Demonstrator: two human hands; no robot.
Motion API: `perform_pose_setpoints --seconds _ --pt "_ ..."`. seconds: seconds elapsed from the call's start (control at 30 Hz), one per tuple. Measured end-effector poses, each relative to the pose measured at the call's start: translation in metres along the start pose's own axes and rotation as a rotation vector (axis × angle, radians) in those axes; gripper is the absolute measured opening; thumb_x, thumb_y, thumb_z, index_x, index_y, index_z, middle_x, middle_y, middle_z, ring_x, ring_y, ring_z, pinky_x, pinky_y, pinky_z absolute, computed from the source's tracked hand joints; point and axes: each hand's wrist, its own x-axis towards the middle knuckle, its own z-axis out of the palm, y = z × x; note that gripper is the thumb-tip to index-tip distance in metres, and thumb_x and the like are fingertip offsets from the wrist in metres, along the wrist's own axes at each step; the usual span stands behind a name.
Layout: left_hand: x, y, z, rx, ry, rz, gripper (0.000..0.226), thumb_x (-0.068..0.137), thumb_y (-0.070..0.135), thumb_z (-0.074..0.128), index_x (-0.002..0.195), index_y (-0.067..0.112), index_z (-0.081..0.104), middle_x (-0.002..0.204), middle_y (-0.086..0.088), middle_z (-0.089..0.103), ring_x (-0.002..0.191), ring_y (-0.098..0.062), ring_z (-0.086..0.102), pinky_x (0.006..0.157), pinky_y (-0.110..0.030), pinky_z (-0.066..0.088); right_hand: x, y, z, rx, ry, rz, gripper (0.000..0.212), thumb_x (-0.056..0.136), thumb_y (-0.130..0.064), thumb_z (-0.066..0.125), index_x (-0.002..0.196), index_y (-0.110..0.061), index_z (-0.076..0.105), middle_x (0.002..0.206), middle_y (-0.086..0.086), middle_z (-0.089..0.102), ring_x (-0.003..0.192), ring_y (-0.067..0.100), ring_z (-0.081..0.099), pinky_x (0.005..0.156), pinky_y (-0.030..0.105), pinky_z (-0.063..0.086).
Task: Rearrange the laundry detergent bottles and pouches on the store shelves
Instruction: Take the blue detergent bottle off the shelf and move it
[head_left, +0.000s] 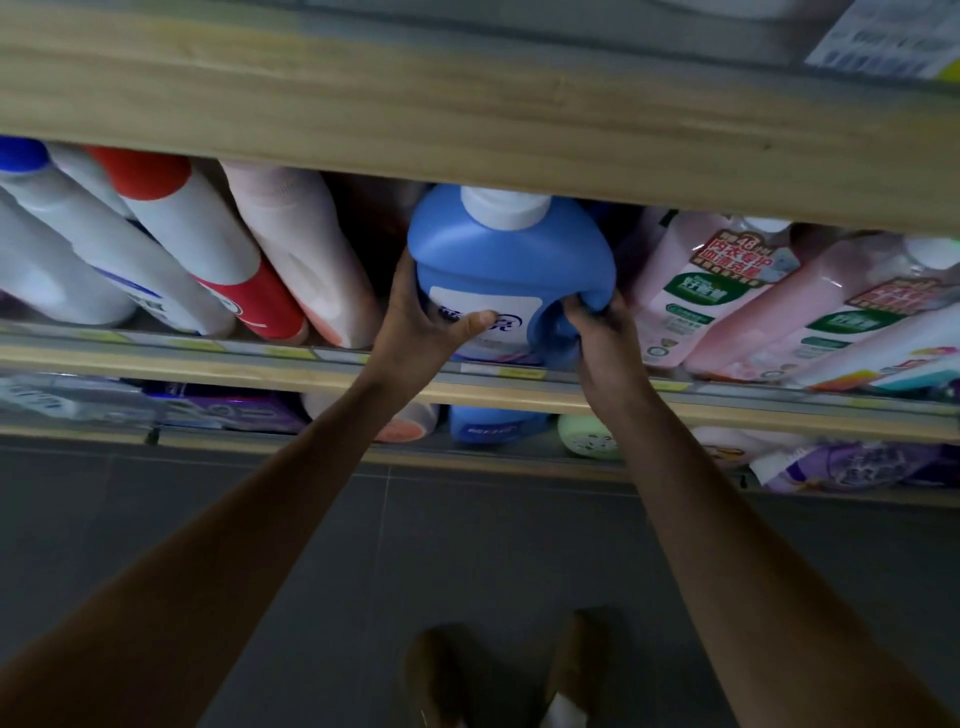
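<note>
A blue detergent bottle (511, 254) with a white cap and a white label stands at the front of the middle shelf (218, 358), in the centre of the view. My left hand (423, 325) wraps its left side, thumb across the label. My right hand (597, 325) grips the bottle's handle on its right side. To the left stand white bottles (67, 223) with blue and red caps, a red-and-white bottle (208, 234) and a pale pink bottle (306, 244). To the right lean pink bottles and pouches (696, 291) with green labels.
A wooden shelf board (467, 104) hangs just above the blue bottle's cap. The lower shelf (779, 421) holds purple pouches (228, 410), another blue bottle (493, 423) and a green item (587, 436). Below lies a grey tiled floor (467, 545) with the person's feet.
</note>
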Motion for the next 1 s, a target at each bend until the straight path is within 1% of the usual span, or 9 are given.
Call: perform_pose_setpoints --seconds 0.07,0.17,0.23,0.33,0.4,0.5,0.73,0.83,1.0 --pt "-0.006 0.003 0.001 0.035 0.032 -0.006 0.065 0.076 -0.001 0.073 0.128 0.011 0.035 0.116 0.007 0.053 0.093 0.014 0.055 0.079 -0.007 0.046 -0.009 0.002 -0.005 -0.093 -0.021 -0.009 0.040 0.091 -0.007 0.057 0.129 -0.009 0.048 0.129 0.009 0.056 0.114 0.017 0.054 0.092 0.027 0.044" --pt "-0.020 0.003 0.002 0.171 0.112 -0.180 0.072 0.075 0.020 0.078 0.133 0.005 0.038 0.129 -0.011 0.051 0.117 -0.018 0.053 0.099 -0.032 0.047 -0.025 0.007 -0.013 -0.145 -0.059 -0.045 0.039 0.091 -0.005 0.055 0.129 -0.009 0.047 0.120 0.004 0.059 0.102 0.004 0.057 0.080 0.010 0.047" --pt "-0.036 -0.001 0.001 0.359 0.148 -0.312 0.073 0.075 0.034 0.075 0.132 0.004 0.040 0.132 -0.015 0.047 0.121 -0.028 0.049 0.101 -0.037 0.044 -0.036 0.011 -0.018 -0.210 -0.039 -0.022 0.038 0.091 -0.008 0.057 0.128 -0.006 0.047 0.122 0.005 0.059 0.107 0.008 0.058 0.082 0.010 0.047" --pt "-0.061 -0.006 -0.002 0.661 0.037 -0.332 0.083 0.080 0.048 0.066 0.142 0.006 0.029 0.146 -0.012 0.035 0.134 -0.028 0.036 0.104 -0.038 0.036 -0.049 0.017 -0.023 -0.458 -0.038 -0.015 0.041 0.090 -0.018 0.061 0.128 -0.006 0.050 0.129 0.011 0.059 0.119 0.020 0.055 0.100 0.033 0.045" --pt "-0.073 -0.006 -0.004 0.798 -0.013 -0.301 0.084 0.081 0.054 0.061 0.143 0.008 0.028 0.149 -0.010 0.033 0.133 -0.030 0.037 0.103 -0.042 0.036 -0.058 0.019 -0.025 -0.614 -0.060 -0.045 0.043 0.089 -0.024 0.061 0.127 -0.006 0.052 0.128 0.012 0.060 0.120 0.023 0.055 0.103 0.040 0.043" --pt "-0.089 -0.002 -0.004 0.978 -0.081 -0.239 0.080 0.080 0.059 0.057 0.138 0.010 0.034 0.143 -0.009 0.040 0.129 -0.030 0.040 0.100 -0.042 0.035 -0.073 0.018 -0.026 -0.825 -0.088 -0.115 0.047 0.088 -0.032 0.060 0.127 -0.007 0.054 0.127 0.013 0.060 0.120 0.027 0.054 0.100 0.037 0.042" --pt "-0.124 0.020 -0.009 1.374 -0.204 -0.134 0.075 0.083 0.060 0.051 0.137 0.011 0.034 0.143 -0.009 0.040 0.135 -0.029 0.032 0.107 -0.046 0.027 -0.117 0.001 -0.035 -1.503 -0.186 -0.369 0.045 0.088 -0.044 0.049 0.119 -0.011 0.054 0.121 0.016 0.060 0.119 0.034 0.048 0.093 0.041 0.041" --pt "-0.141 0.040 -0.009 1.431 -0.180 -0.108 0.072 0.083 0.058 0.052 0.135 0.011 0.036 0.142 -0.010 0.041 0.135 -0.030 0.031 0.108 -0.047 0.025 -0.141 -0.014 -0.042 -1.603 -0.207 -0.439 0.045 0.088 -0.045 0.046 0.119 -0.012 0.052 0.122 0.015 0.059 0.121 0.033 0.046 0.096 0.043 0.037" --pt "-0.167 0.103 -0.004 1.466 -0.160 -0.021 0.074 0.084 0.062 0.048 0.137 0.011 0.036 0.143 -0.012 0.041 0.135 -0.030 0.032 0.109 -0.048 0.025 -0.190 -0.061 -0.057 -1.623 -0.215 -0.483 0.048 0.090 -0.046 0.045 0.124 -0.012 0.050 0.129 0.014 0.055 0.124 0.032 0.043 0.099 0.043 0.035"
